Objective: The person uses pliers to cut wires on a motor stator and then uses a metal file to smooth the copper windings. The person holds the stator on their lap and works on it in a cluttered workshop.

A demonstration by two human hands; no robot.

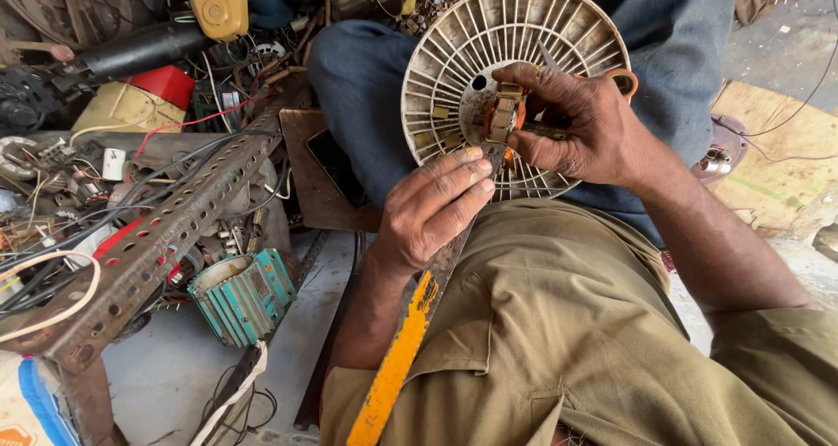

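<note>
Right hand clasps the copper-wound motor core at the hub of a slatted white fan guard resting on the knees; left hand pinches a yellow-handled blade beneath it. Prying step: needs steady, shallow leverage.

Left blocked: perforated angle bar, wire tangle, teal motor housing; bare floor below open
</note>
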